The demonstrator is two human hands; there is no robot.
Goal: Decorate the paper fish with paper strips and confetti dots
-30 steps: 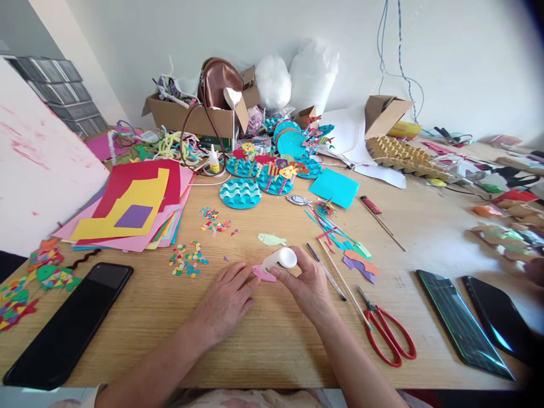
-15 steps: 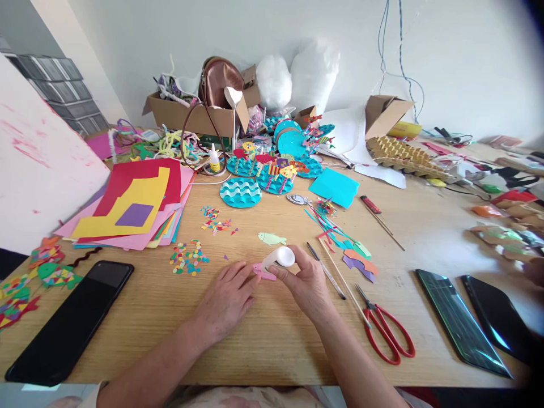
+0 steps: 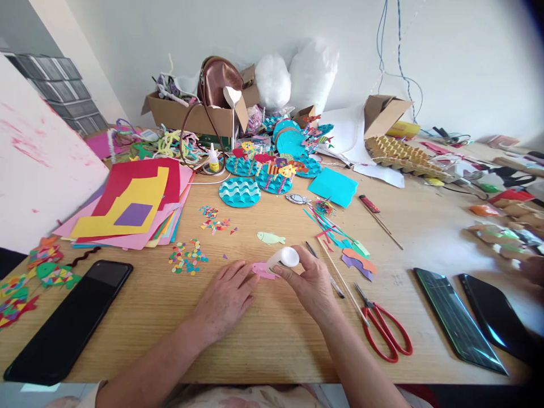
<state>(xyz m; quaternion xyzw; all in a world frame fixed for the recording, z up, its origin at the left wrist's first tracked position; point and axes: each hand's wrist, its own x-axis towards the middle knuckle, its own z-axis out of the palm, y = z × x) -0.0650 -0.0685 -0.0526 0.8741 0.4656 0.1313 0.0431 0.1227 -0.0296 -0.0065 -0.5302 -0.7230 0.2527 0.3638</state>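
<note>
The pink paper fish is lying flat on the counter and is serving as the reference for every position below.

1. The left hand is resting palm-down just left of the fish, with its fingertips touching the fish's left end. Its grip is spread open and is enclosing nothing. The flat pressure is probably pinning the thin cut-out so that it is not sliding or curling under the nozzle. The forearm is running back toward the near counter edge, with the wrist lying low.

2. The right hand is sitting just right of the fish. Its grip is closed around the white glue bottle, with the thumb on the near side and the fingers wrapping the far side. The bottle is being held tilted, base up and to the right, nozzle pointing down-left onto the fish. Whether the tip is touching the paper cannot be told. The tilt is probably letting glue run toward the tip.

3. A green paper fish is lying just beyond the pink one. Confetti is lying to its left, a wooden stick to its right, red scissors further right and nearer the person, and a black phone well to the left
</note>
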